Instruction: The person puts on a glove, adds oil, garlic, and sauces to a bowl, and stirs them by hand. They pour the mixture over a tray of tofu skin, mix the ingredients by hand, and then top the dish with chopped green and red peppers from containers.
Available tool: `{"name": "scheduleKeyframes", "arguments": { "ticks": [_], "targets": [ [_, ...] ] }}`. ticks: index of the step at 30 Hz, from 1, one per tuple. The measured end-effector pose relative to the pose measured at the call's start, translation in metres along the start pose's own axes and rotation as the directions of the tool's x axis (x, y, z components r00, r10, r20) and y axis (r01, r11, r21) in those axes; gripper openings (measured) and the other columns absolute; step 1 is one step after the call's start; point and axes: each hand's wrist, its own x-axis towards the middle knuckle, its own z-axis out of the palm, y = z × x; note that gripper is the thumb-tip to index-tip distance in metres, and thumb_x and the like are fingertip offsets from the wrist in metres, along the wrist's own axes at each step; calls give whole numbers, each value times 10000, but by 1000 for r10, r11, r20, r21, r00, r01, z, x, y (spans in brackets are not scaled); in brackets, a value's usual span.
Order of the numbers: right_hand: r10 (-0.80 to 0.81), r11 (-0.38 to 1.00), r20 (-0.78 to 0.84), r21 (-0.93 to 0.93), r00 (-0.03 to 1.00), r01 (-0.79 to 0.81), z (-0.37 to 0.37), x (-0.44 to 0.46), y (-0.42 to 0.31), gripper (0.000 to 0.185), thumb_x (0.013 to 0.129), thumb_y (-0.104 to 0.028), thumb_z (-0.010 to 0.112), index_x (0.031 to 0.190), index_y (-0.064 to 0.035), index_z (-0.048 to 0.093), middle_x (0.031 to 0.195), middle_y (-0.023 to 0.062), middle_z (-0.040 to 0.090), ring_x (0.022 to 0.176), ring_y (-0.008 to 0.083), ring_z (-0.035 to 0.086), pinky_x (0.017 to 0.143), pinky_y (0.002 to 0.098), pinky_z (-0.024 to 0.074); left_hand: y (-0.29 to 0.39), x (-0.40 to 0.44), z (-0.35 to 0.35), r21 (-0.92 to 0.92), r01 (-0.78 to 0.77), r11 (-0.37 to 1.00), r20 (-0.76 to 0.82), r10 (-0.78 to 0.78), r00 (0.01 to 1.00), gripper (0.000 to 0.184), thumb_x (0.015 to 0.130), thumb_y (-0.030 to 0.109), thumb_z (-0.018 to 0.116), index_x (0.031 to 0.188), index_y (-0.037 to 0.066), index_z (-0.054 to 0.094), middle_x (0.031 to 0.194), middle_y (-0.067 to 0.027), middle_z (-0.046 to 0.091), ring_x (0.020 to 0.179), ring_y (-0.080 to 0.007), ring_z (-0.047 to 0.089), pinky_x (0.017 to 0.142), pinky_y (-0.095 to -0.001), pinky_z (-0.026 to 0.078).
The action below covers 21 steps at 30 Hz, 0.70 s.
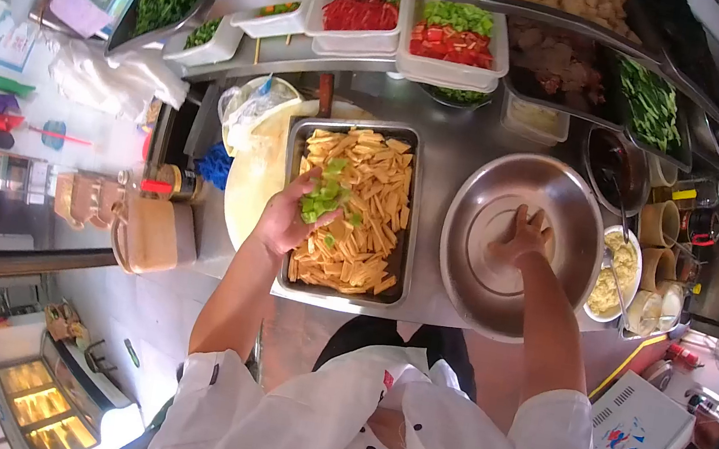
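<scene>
My left hand is cupped around chopped green pepper pieces, palm turned upward, above a rectangular metal tray. Pale yellow-brown cut strips, which look like dried tofu sticks, fill this tray, and a few green bits lie on them. To the right stands a large round steel bowl. Inside it is my right hand, fingers spread and pointing down to the bottom; nothing shows between them. Whether its fingertips touch the metal, I cannot tell.
White tubs hold red and green chopped peppers behind the tray. A round board with a knife handle lies left. A dark sauce bowl and a bowl of minced garlic stand right. An overhead shelf carries more trays.
</scene>
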Motion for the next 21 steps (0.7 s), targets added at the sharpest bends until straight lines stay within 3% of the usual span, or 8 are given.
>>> {"name": "scheduleKeyframes", "arguments": {
  "ticks": [4,10,12,14,17,18,20,21],
  "targets": [
    [25,1000,37,-15,999,-24,-10,-8,-12,1205,685,-526,782,1604,-215,66,1643,213,38,1466,538,112,1214,440,244,-11,-17,-18,113,-21,993,60,14,998,570,957,16,535,1485,53,324,1274,-185,584,1119,-300,642,897,-411,555],
    [-20,1000,16,-23,1000,21,5,6,-3,1252,662,-569,769,1601,-132,66,1611,299,92,1503,455,103,1232,443,123,-38,-28,-10,431,84,898,-90,-50,995,354,991,92,571,1327,34,476,1084,-146,657,936,-228,689,757,-362,587],
    [0,1000,4,-11,1000,1,14,12,1,1228,666,-539,772,1603,-179,65,1628,257,69,1492,476,110,1223,444,178,-48,-32,-12,499,153,853,-151,-88,985,310,999,112,567,1289,27,500,1070,-153,659,897,-217,693,733,-345,589],
    [25,1000,-6,9,1000,-25,18,16,6,1209,670,-508,776,1605,-225,64,1645,216,46,1482,496,116,1214,446,233,-62,-33,-18,702,-65,709,-45,135,990,214,1011,166,566,1164,15,569,1030,-139,668,816,-174,691,687,-295,573],
    [22,999,-7,-24,1000,-22,17,12,8,1215,664,-537,764,1606,-221,64,1643,221,64,1482,489,129,1215,440,223,-52,-31,-12,878,-14,479,-67,151,986,197,995,173,592,1107,17,634,1015,-140,680,847,-199,689,738,-312,558],
    [32,999,-10,-31,999,-32,12,6,5,1218,661,-555,757,1606,-220,65,1644,221,64,1481,490,133,1215,437,218,-48,-29,-5,879,-11,477,-67,146,987,197,995,173,592,1107,17,634,1015,-140,680,847,-199,689,738,-312,558],
    [42,998,-12,-36,999,-42,9,5,4,1222,658,-572,750,1606,-219,65,1644,221,65,1480,490,138,1216,434,214,-34,-14,9,971,-220,93,172,366,915,202,967,158,618,1120,36,669,1033,-148,686,918,-252,678,817,-342,532],
    [35,999,-14,-29,999,-35,10,7,5,1223,655,-582,745,1606,-219,67,1644,221,67,1479,491,140,1217,433,208,-28,-3,11,971,-219,92,172,362,916,202,967,158,618,1120,36,669,1033,-148,686,918,-252,678,817,-342,532]
  ]
}}
